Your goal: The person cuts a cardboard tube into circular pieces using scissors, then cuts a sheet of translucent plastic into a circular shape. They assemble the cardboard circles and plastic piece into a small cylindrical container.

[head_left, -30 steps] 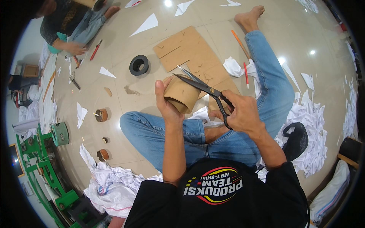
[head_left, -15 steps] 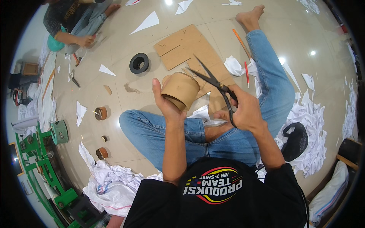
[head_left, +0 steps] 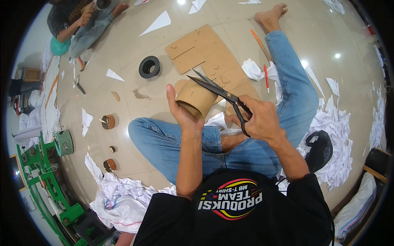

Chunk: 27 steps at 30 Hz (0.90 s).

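A short brown cardboard cylinder (head_left: 197, 98) rests in my left hand (head_left: 184, 115), its thumb raised along the left side and the other fingers hidden beneath and behind it. My right hand (head_left: 260, 117) is closed around the handles of large black scissors (head_left: 223, 93). Their blades are slightly parted and reach over the far upper edge of the cylinder; whether they bite into the cardboard I cannot tell. Beyond both hands lies a flat cardboard sheet (head_left: 209, 49) with slits cut in it and small cardboard scraps on top. A black flanged ring (head_left: 149, 67) sits on the floor to its left.
White fabric scraps (head_left: 328, 147) are heaped at the right, and a white sack (head_left: 123, 209) lies lower left. An orange stick (head_left: 260, 45) and a red pen (head_left: 266, 78) lie by my right leg. Another person (head_left: 82, 24) sits far left, near a hammer (head_left: 82, 64). Green machinery (head_left: 45, 176) stands left.
The scissors' blades have closed partway and swung left over the cylinder's upper edge. My left hand has barely shifted. The other person's hands have moved up, now at a round object.
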Each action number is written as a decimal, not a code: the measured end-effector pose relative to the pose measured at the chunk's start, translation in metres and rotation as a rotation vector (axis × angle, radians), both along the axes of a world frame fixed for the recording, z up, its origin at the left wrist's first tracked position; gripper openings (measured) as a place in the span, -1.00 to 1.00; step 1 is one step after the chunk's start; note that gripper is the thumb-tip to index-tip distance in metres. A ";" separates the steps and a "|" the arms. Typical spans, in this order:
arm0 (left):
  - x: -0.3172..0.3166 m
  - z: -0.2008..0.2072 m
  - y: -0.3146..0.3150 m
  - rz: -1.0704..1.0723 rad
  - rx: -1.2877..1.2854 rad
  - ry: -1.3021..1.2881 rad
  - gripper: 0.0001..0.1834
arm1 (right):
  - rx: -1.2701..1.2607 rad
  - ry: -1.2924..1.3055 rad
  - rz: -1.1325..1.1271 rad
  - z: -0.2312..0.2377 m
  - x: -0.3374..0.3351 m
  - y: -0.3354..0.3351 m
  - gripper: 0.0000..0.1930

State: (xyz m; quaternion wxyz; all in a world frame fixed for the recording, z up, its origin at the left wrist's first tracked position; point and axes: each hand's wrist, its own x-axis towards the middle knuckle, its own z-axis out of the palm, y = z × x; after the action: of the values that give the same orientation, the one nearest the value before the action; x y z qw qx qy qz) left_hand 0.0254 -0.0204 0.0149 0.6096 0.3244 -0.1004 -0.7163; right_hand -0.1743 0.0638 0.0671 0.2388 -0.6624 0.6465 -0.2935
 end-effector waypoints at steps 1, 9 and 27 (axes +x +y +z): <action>0.001 -0.003 0.000 -0.001 0.000 0.004 -0.18 | 0.036 0.006 0.005 0.002 0.000 0.000 -0.48; 0.003 -0.004 -0.003 -0.014 0.022 -0.027 -0.17 | 0.108 -0.092 -0.045 -0.010 -0.010 0.000 -0.31; 0.001 0.006 -0.004 -0.077 -0.081 -0.154 -0.11 | -0.049 0.071 0.039 0.007 -0.005 -0.007 -0.37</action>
State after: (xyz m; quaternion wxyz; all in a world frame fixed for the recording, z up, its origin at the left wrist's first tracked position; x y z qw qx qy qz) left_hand 0.0268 -0.0239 0.0211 0.5849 0.3495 -0.1882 -0.7073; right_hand -0.1796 0.0568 0.0743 0.2051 -0.6906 0.6341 -0.2810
